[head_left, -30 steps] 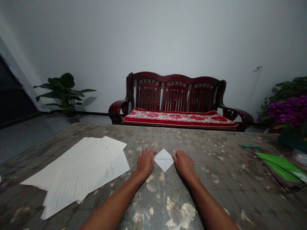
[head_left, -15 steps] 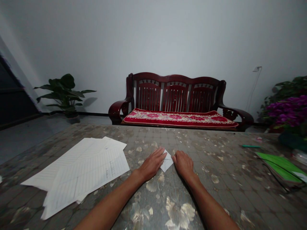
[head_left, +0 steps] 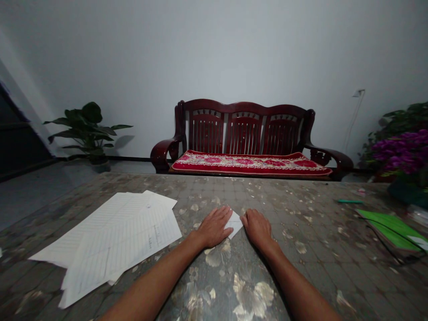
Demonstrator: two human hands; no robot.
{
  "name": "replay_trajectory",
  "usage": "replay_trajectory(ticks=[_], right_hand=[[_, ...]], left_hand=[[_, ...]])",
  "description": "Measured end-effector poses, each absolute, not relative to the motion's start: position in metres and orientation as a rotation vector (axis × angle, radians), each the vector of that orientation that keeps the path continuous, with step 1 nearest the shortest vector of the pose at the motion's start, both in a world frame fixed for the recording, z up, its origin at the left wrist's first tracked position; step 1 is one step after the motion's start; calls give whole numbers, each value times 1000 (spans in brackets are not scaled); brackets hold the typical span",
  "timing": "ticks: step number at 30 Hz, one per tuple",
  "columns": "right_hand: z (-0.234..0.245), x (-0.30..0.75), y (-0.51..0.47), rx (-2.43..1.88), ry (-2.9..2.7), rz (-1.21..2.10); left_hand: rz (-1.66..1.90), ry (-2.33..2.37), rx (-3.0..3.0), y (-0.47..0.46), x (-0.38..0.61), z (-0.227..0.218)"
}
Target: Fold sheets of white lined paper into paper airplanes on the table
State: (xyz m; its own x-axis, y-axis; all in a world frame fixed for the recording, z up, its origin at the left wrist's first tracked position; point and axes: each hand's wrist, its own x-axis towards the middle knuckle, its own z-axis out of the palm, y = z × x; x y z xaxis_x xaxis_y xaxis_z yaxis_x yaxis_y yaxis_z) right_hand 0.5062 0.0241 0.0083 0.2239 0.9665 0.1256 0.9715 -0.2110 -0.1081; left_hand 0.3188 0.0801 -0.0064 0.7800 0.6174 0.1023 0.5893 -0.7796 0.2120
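Biggest 1st: dark red slatted-wood sofa (head_left: 242,129) sits past the far edge of my grey-brown patterned table (head_left: 301,200). Its far right corner has bright purple flowers (head_left: 403,149). Loose pile of white lined paper sheets (head_left: 123,236) lies twd the left edge, well apart from the work. Near the right edge, a flat green rectangular book (head_left: 388,227) w/ a thin black wiry thing over it, prob glasses. None of that blocks me tbh.

My left hand (head_left: 216,226) is palm down, fingers fairly straight, covering the left part of a small white folded paper (head_left: 236,224) w/ pointed corners, so that's what's in the way. Right hand (head_left: 257,226) is half curled at its right corner; can't tell if it's pinching. Paper's flat mid-table btwn my hands. Should be v light, stiffer at the folds, bit slidey, tears easily imo. Best hold = flat fingers on the body, light pinch at a corner.

Smallest: slim green stick (head_left: 350,201), prob a pen, btwn the book and the far edge.
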Motion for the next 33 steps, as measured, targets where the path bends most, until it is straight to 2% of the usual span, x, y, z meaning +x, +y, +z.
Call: replay_trajectory(ticks=[8,13,19,33], right_hand=[[21,520,28,-2267,-1931,230],[22,498,32,-2312,-1836,140],[-3,469,36,-2365,-1800,70],[-14,519,39,-2251,-1963,115]], left_hand=[[203,994,2819,77,320,-4],[263,998,2837,79,320,-11],[303,987,2869,82,321,-18],[220,1071,2802,74,319,-9]])
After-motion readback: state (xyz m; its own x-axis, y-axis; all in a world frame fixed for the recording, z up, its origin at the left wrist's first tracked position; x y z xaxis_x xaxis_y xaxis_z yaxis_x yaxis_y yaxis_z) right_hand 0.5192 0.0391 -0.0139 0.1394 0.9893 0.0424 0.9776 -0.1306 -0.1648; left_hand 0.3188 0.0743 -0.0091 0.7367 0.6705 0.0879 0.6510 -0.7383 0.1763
